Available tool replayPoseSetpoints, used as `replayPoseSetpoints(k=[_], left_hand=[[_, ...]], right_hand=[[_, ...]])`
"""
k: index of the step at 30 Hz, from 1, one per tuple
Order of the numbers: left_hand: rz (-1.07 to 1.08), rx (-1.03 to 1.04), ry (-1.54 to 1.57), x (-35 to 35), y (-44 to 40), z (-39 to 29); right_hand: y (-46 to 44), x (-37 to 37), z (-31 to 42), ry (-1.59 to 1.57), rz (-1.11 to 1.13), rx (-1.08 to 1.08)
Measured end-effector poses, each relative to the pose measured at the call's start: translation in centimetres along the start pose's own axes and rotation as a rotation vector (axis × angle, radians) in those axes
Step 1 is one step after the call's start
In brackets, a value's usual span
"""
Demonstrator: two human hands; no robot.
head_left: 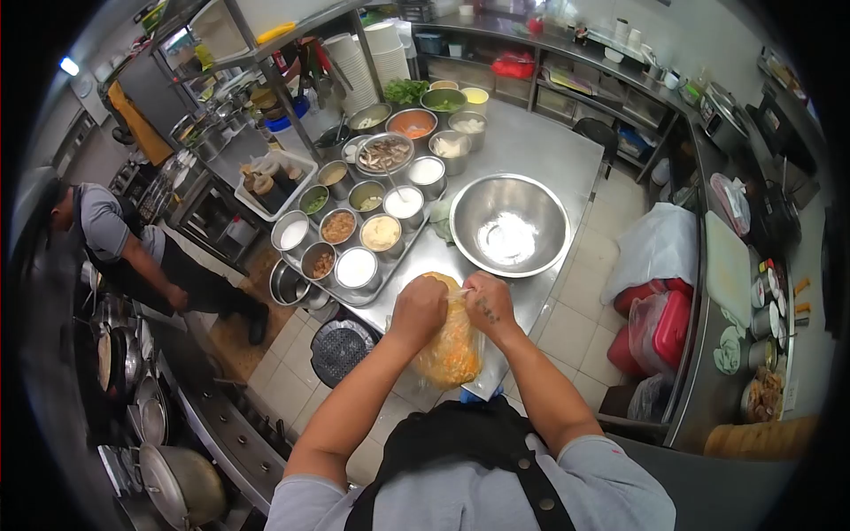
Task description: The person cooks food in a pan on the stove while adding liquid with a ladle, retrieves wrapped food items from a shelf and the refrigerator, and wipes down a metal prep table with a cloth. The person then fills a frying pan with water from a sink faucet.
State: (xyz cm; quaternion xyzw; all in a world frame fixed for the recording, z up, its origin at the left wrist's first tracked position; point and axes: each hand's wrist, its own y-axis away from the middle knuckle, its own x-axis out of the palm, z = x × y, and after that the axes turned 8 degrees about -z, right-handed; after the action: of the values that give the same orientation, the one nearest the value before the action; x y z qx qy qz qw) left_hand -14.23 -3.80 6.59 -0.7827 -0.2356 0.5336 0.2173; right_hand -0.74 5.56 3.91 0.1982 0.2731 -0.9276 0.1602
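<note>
A clear plastic bag (452,350) filled with orange-yellow food hangs at the near edge of the steel table. My left hand (420,307) is closed on the bag's upper part at its left side. On the other side, my right hand (488,305) grips the gathered plastic with its fingers curled in. What exactly the food is, I cannot make out. Just beyond my hands stands a large steel mixing bowl (474,232), with a shiny bare bottom. A greenish cloth (440,218) lies against the bowl's left side.
Left of the bowl, a tray (387,281) carries several steel containers, among them white powder (356,267) and a yellow paste (381,232). A black bin (343,348) stands below the table. A co-worker (146,239) stands at left near the stoves. Red containers (660,327) sit at right.
</note>
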Motion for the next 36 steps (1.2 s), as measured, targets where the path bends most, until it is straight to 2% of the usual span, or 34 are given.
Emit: replayPoseSetpoints(k=[1, 3, 4, 7, 9, 11, 12, 13, 15, 16, 18, 21, 22, 23, 25, 26, 27, 29, 33, 35, 36], left_hand=[[-0.003, 0.0, -0.003, 0.0, -0.2, 0.1], [-0.095, -0.376, 0.217, -0.3, -0.8, 0.1], [-0.146, -0.463, 0.371, -1.3, -1.3, -0.6], [-0.097, -0.515, 0.415, -2.3, -0.2, 0.5], [-0.139, -0.543, 0.435, -2.5, 1.2, 0.8], [-0.346, -0.696, 0.409, -1.9, 3.1, 2.3], [-0.417, -0.799, 0.493, -2.2, 4.1, 3.3], [-0.48, -0.996, 0.651, -2.5, 5.0, 4.7], [-0.607, -1.208, 1.059, -3.8, 7.3, 6.1], [-0.619, -1.21, 1.061, -3.9, 8.0, 6.1], [-0.654, -1.333, 1.305, -3.7, 10.2, 5.7], [-0.738, -1.283, 1.419, -3.1, 13.2, 5.6], [-0.665, -1.292, 1.356, -3.1, 14.0, 5.9], [-0.68, -1.3, 1.355, -2.7, 14.7, 6.1], [-0.528, -1.29, 1.184, -2.5, 13.9, 5.8], [-0.544, -1.293, 1.187, -2.3, 13.5, 5.4], [-0.309, -1.12, 0.883, -2.9, 11.9, 4.3], [0.127, -0.747, 0.271, -3.7, 9.8, 2.4], [0.053, -0.77, 0.364, -1.7, 9.6, 3.4], [-0.165, -0.887, 0.757, -0.7, 9.4, 3.1], [-0.166, -0.889, 0.756, -0.6, 9.0, 2.6]], right_hand=[[-0.2, -0.1, 0.5, -0.002, 0.0, -0.004], [-0.6, -0.4, 1.5, -0.002, 0.033, -0.033], [-0.9, -0.4, 1.6, -0.005, 0.034, -0.035], [-1.1, -0.4, 1.7, 0.048, 0.029, -0.152], [-1.1, -0.8, 1.6, 0.084, 0.028, -0.267], [-1.3, -1.0, 0.0, 0.06, -0.02, -0.268], [-1.3, -1.3, -0.7, 0.037, -0.077, -0.266], [-1.3, -1.7, -1.2, 0.039, -0.068, -0.272], [-1.3, -2.2, -1.3, 0.024, -0.113, -0.152], [-1.1, -2.0, -0.9, -0.003, -0.115, -0.082], [-1.0, -2.1, -0.1, -0.004, -0.112, -0.064], [-0.8, -2.0, -0.4, -0.002, -0.138, -0.038], [-0.7, -1.9, -0.6, 0.004, -0.153, -0.028], [-0.6, -1.8, -0.8, 0.004, -0.138, -0.032], [-0.7, -1.7, -1.1, 0.098, -0.127, 0.132], [-1.0, -1.8, -1.4, 0.093, -0.103, 0.112], [-1.3, -2.1, -1.1, 0.092, -0.094, 0.1], [-1.7, -2.9, 0.0, 0.049, 0.09, 0.102], [-1.4, -3.8, -0.1, 0.0, 0.198, 0.042], [-0.9, -4.2, 0.3, -0.012, 0.227, -0.006], [-0.7, -4.5, 0.6, 0.027, 0.28, 0.005]])
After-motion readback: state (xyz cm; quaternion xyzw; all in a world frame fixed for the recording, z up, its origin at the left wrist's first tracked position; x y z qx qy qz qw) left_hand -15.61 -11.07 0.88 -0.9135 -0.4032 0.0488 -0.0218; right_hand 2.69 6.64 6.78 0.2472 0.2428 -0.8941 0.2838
